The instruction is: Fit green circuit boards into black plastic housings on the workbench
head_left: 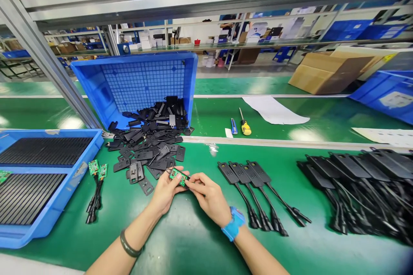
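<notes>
Over the near part of the green table, a small green circuit board (177, 176) sits at a black plastic housing, whose edge shows around it. My left hand (165, 191) grips the housing and board from the left, thumb on top. The fingertips of my right hand (208, 195) are pinched together at the board's right end; what exactly lies between them is partly hidden. Just beyond is a heap of loose black plastic covers (155, 152). To the left lie circuit boards with black cables (97, 180). Cased units with cables (247, 176) lie in a row to the right.
A tipped blue crate (190, 90) spills covers onto the table. A blue tray (74, 172) with black slotted panels stands left. A box cutter (234, 126), a yellow screwdriver (245, 127) and a paper sheet (274, 111) lie beyond. More cabled units (355, 176) are piled right.
</notes>
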{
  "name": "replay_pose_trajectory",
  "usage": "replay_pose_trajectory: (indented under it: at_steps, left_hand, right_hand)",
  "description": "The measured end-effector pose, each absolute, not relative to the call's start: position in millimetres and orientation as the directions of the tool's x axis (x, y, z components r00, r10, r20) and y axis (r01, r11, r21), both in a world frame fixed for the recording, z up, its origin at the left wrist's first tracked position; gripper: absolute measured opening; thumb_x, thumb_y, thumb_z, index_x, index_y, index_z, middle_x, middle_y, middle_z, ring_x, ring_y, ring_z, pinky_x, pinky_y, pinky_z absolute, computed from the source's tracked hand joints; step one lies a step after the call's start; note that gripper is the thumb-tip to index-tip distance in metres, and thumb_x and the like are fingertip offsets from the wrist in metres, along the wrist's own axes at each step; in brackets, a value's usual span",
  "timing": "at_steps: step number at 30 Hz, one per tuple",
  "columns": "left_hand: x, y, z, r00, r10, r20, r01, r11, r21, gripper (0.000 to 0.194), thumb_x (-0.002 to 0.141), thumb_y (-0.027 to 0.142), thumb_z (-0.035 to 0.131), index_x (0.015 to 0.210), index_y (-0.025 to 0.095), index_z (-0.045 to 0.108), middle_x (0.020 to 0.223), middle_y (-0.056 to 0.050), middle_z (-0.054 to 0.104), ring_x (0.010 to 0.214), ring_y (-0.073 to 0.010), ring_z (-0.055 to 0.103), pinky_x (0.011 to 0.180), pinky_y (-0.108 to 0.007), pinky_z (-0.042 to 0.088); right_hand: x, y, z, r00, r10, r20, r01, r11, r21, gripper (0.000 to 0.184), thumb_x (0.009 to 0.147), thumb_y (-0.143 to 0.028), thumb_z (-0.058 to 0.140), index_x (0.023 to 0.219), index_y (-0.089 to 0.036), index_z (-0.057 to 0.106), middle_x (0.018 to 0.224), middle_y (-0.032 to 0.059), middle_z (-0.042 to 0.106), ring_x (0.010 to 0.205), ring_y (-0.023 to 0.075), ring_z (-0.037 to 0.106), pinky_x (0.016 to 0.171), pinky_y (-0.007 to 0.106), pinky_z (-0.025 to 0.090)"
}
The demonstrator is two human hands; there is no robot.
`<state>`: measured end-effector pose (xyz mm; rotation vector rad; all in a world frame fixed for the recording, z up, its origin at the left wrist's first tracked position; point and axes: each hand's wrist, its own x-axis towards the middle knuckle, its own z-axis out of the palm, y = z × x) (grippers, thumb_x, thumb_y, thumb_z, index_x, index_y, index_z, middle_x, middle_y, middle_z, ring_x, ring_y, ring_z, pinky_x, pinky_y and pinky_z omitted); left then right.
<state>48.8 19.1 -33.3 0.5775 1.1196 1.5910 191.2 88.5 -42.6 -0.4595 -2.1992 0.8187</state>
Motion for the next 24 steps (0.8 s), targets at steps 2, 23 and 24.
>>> replay_pose_trajectory:
  at_steps: [2, 23, 24]
  left_hand:
    - [49.8, 19.2, -33.9, -0.322, 0.931, -0.174, -0.481, -0.003, 0.877, 0.04, 0.078, 0.035, 0.07, 0.109, 0.016, 0.055, 0.108, -0.013, 0.064, 0.09, -0.0208, 0.063, 0.078, -0.034, 0.053]
    - [53.9, 19.3, -43.6, -0.487, 0.865, -0.12, -0.279, -0.024, 0.96, 0.042, 0.083, 0.045, 0.059, 0.112, 0.02, 0.042, 0.091, -0.01, 0.07, 0.087, -0.0245, 0.067, 0.07, -0.033, 0.054]
    - [54.0, 19.1, -43.4, -0.487, 0.866, -0.112, -0.259, -0.021, 0.966, 0.042, 0.083, 0.046, 0.059, 0.112, 0.02, 0.042, 0.091, -0.01, 0.07, 0.086, -0.0245, 0.067, 0.069, -0.033, 0.054]
  right_hand:
    - [191.0, 89.3, -42.7, -0.667, 0.54, 0.514, 0.078, 0.736, -0.673, 0.027, 0.093, -0.018, 0.044, 0.099, -0.023, 0.07, 0.09, 0.0067, 0.057, 0.074, 0.0152, 0.056, 0.065, 0.027, 0.048]
    - [188.2, 88.5, -46.1, -0.7, 0.713, 0.043, 0.296, 0.344, -0.891, 0.032, 0.09, -0.041, 0.05, 0.069, -0.017, 0.059, 0.055, -0.002, 0.052, 0.05, 0.0113, 0.047, 0.048, 0.022, 0.035]
    - [188.5, 88.8, -46.3, -0.714, 0.699, 0.033, 0.297, 0.345, -0.89, 0.036, 0.09, -0.041, 0.048, 0.065, -0.017, 0.058, 0.053, -0.002, 0.051, 0.049, 0.0109, 0.045, 0.047, 0.022, 0.034]
